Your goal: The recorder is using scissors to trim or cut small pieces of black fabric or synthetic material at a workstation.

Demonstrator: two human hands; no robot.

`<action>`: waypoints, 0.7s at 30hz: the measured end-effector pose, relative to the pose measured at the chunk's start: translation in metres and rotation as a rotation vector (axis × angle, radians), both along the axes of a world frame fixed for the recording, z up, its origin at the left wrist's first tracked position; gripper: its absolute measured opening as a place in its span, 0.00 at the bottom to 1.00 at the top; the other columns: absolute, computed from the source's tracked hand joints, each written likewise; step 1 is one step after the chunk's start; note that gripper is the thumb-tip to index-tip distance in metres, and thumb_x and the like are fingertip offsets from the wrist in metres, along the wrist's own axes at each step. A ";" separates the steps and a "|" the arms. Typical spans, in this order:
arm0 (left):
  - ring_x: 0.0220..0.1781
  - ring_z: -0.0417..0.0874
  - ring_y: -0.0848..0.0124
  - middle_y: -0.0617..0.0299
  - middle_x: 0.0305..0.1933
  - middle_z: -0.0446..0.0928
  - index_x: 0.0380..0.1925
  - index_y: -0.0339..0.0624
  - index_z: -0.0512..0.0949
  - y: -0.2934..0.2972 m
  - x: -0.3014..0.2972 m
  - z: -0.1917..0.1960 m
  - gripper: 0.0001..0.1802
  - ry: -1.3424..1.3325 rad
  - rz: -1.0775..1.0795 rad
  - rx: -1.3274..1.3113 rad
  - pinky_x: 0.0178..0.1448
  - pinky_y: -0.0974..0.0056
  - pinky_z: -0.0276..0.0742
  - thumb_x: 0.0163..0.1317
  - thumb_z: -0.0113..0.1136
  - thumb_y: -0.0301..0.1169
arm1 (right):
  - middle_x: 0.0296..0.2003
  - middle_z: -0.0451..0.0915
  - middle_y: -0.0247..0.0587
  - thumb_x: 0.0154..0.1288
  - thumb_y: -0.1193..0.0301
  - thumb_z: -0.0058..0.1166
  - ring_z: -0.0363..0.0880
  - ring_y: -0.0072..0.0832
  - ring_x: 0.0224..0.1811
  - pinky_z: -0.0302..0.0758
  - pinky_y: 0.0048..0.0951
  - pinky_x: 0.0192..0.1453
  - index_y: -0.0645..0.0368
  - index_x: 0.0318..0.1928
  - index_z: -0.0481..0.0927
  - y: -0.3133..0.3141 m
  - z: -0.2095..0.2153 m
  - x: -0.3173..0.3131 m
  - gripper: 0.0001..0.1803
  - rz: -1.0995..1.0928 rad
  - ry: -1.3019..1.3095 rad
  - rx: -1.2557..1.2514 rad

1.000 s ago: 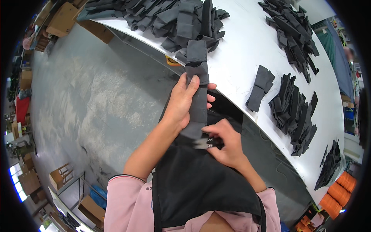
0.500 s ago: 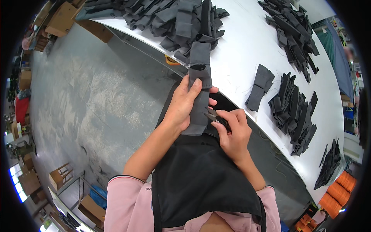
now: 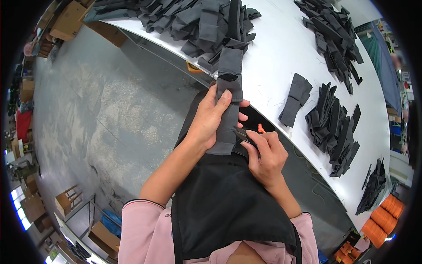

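Note:
A long dark grey fabric strip point(image 3: 230, 61) with stitched, overlapping layers is pinched in my left hand point(image 3: 211, 116). The thumb lies on top and the other fingers are behind it. The strip's upper end lies at the table edge below the big pile, and its lower end hangs over my black apron point(image 3: 224, 198). My right hand point(image 3: 269, 156) grips small dark thread snips point(image 3: 241, 133), their tips at the strip's right edge. Fingers cover most of the snips. A small orange-red bit point(image 3: 261, 128) shows above my right fingers; I cannot tell what it belongs to.
On the white table point(image 3: 272, 48) lie a large heap of dark strips point(image 3: 176, 22), another heap point(image 3: 329, 39) at the far right, a single strip point(image 3: 295, 99) and a row of bundles point(image 3: 332, 125). Orange spools point(image 3: 381, 224) stand beyond the right corner. Cardboard boxes point(image 3: 68, 21) sit far left.
The strip and my left hand have shifted slightly right. My right hand has turned a little, the snips' blades look closer together, and the orange-red bit has come into sight.

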State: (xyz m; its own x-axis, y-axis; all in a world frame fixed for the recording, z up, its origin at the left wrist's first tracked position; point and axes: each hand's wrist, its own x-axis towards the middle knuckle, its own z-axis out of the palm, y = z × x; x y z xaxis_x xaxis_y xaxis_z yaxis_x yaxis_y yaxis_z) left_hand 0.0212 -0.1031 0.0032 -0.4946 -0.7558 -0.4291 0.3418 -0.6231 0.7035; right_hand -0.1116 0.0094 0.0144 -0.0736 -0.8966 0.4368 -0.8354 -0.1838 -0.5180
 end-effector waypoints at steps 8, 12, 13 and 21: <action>0.32 0.82 0.68 0.52 0.42 0.79 0.56 0.42 0.62 -0.001 0.000 -0.002 0.20 -0.013 -0.014 0.009 0.32 0.66 0.81 0.71 0.48 0.41 | 0.25 0.73 0.34 0.45 0.75 0.67 0.70 0.30 0.20 0.67 0.28 0.25 0.56 0.39 0.83 0.010 -0.005 -0.005 0.16 -0.060 -0.066 -0.096; 0.32 0.83 0.68 0.51 0.43 0.79 0.54 0.42 0.63 0.000 -0.002 -0.001 0.18 -0.017 -0.023 0.010 0.31 0.67 0.82 0.71 0.46 0.41 | 0.24 0.71 0.34 0.45 0.76 0.67 0.70 0.29 0.21 0.67 0.27 0.24 0.57 0.37 0.82 0.001 -0.009 -0.005 0.15 0.005 0.007 -0.017; 0.32 0.83 0.69 0.50 0.44 0.79 0.52 0.43 0.65 0.000 -0.002 -0.001 0.17 -0.026 -0.018 0.007 0.31 0.67 0.82 0.71 0.46 0.41 | 0.24 0.70 0.34 0.45 0.76 0.67 0.71 0.30 0.22 0.67 0.27 0.25 0.57 0.37 0.82 0.002 -0.006 -0.005 0.14 -0.010 0.040 -0.007; 0.33 0.83 0.69 0.50 0.45 0.79 0.52 0.43 0.65 -0.001 0.000 -0.001 0.16 -0.034 -0.024 0.028 0.32 0.67 0.82 0.71 0.45 0.41 | 0.25 0.71 0.36 0.45 0.78 0.66 0.71 0.30 0.21 0.68 0.27 0.25 0.58 0.38 0.82 0.001 0.005 -0.005 0.15 0.033 0.004 0.046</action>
